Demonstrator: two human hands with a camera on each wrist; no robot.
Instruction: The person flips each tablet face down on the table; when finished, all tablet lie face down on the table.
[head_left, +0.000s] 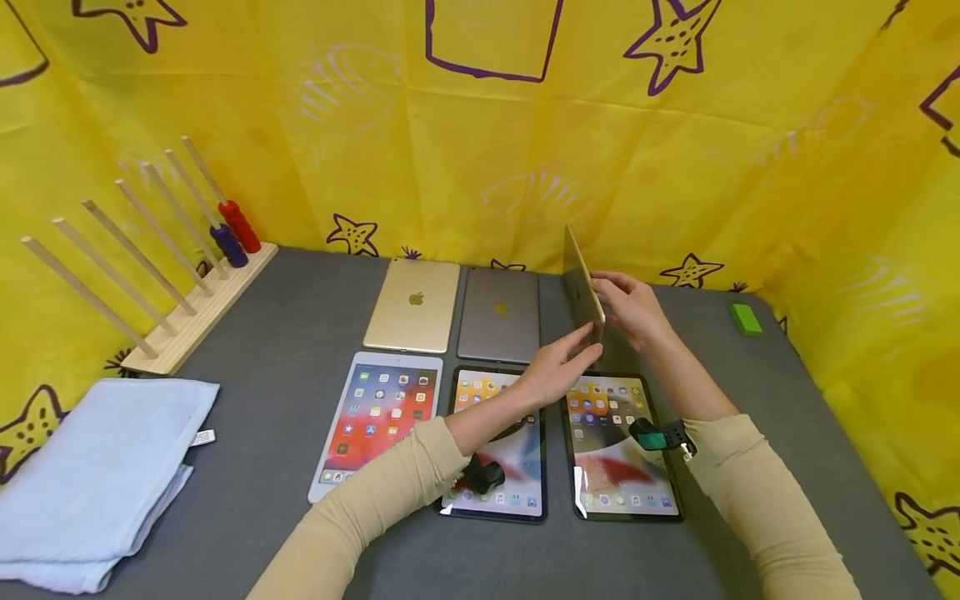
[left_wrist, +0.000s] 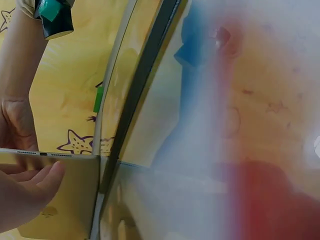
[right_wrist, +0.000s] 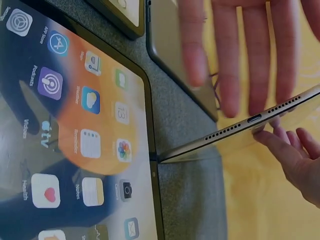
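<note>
The raised gold tablet (head_left: 581, 283) stands on edge just right of the grey tablet (head_left: 498, 321), which lies back up on the bench (head_left: 277, 417). The left hand (head_left: 558, 367) is at the face turned toward the grey tablet, its fingers straight and slightly parted along that face, tips near the edge bearing the port (right_wrist: 254, 119). The right hand (head_left: 636, 310) is at the opposite face, fingers touching it; whether they pinch anything I cannot tell. The raised gold tablet is thus between the fingers of the 2 hands. Contact with the bench cannot be made out.

Left of the grey tablet lies a flat gold tablet (head_left: 408, 321). On the grey tablet's near side are 3 lit tablets: the white tablet (head_left: 393, 400) to its left, the middle tablet (head_left: 525, 458) straight before it, the third tablet (head_left: 618, 454) to its right. Well right of it is a green block (head_left: 746, 319); well left, a wooden peg stand (head_left: 198, 323) and, nearer the person, a folded blue cloth (head_left: 90, 475).
</note>
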